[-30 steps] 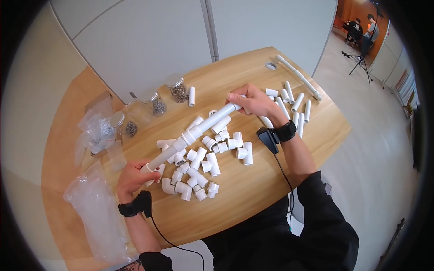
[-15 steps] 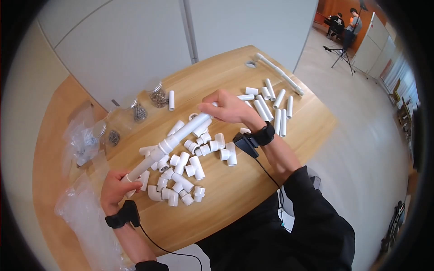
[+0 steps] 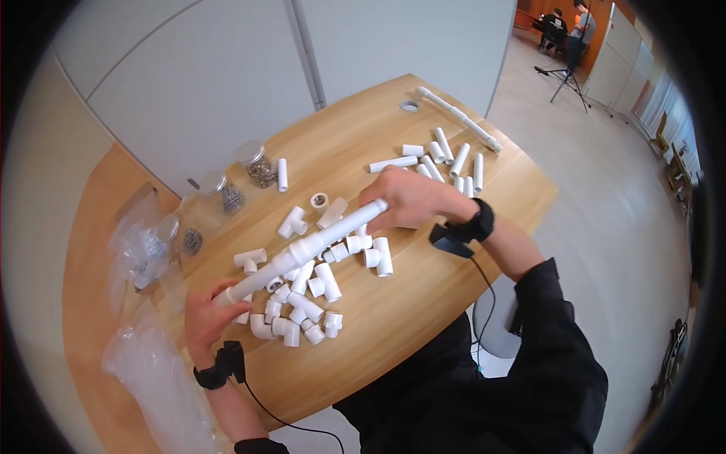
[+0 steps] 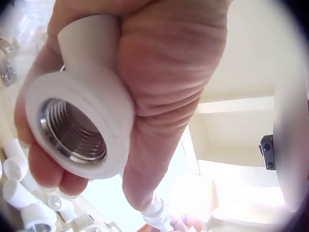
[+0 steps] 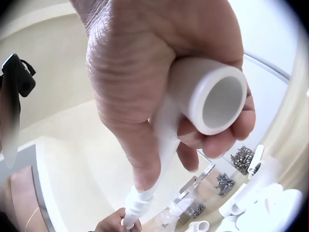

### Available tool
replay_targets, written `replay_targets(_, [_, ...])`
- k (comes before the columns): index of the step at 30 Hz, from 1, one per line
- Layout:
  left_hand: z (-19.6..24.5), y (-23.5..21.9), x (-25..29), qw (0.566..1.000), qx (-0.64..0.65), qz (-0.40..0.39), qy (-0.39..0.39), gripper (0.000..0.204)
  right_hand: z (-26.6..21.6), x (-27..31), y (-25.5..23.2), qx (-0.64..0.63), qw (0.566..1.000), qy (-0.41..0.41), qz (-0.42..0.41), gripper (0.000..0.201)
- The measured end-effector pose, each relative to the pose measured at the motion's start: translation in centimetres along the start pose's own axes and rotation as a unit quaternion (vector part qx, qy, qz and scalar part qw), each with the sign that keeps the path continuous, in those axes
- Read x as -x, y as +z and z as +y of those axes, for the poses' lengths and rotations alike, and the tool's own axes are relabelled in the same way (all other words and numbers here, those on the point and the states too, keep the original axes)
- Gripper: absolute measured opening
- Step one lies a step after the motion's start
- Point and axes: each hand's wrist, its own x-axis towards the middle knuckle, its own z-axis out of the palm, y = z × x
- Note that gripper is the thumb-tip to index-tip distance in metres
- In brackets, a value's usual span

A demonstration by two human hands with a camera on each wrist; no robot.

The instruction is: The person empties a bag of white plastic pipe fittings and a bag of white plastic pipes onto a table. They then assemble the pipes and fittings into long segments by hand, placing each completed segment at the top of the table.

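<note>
A joined length of white plastic pipe with several couplings (image 3: 306, 250) slants above the table, held at both ends. My left hand (image 3: 204, 318) grips its lower end; there the left wrist view shows a white fitting with a metal-threaded mouth (image 4: 91, 53) between fingers and thumb. My right hand (image 3: 408, 198) wraps the upper end, its thumb lying along the pipe. A smooth-mouthed white fitting (image 5: 193, 92) pokes out of that grip in the right wrist view. Beneath the pipe lie loose white tees, elbows and couplings, among them a tee (image 3: 293, 222) and an elbow (image 3: 261, 326).
Short white pipes (image 3: 459, 160) lie on the right, with a longer joined pipe (image 3: 459, 117) along the far edge near a cable hole (image 3: 409, 107). Jars of metal hardware (image 3: 261, 171) line the back left. Clear plastic bags (image 3: 155, 363) lie at the left edge.
My head view has turned right. My right hand has come nearer to me and rightward with the pipe's upper end, uncovering fittings behind it. Both hands keep their hold.
</note>
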Motion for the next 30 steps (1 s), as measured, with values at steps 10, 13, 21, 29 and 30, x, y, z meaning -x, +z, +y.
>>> replay_targets(10, [-2.4,-0.4,-0.7,0.968,0.107,0.221,0.052,0.051,11.6,8.5,-6.2,0.058,0.913,0.235,0.328,0.036])
replay_targets(13, [-2.0,0.0,-0.7,0.982,0.082,0.172,0.019,0.045,15.8,11.3,-6.9,0.056,0.875,0.307,0.372,0.039])
replay_targets(21, [-2.1,0.6,-1.0,0.991,0.047,0.121,0.006,0.039,18.9,14.7,-6.2,0.076,0.816,0.398,0.412,0.039])
replay_targets(29, [-2.5,0.9,-1.3,0.993,0.031,0.11,0.007,0.04,18.8,14.3,-4.7,0.146,0.781,0.453,0.405,0.036])
replay_targets(30, [-2.5,0.9,-1.3,0.994,0.031,0.108,0.008,0.04,18.5,14.1,-4.5,0.151,0.783,0.456,0.395,0.036])
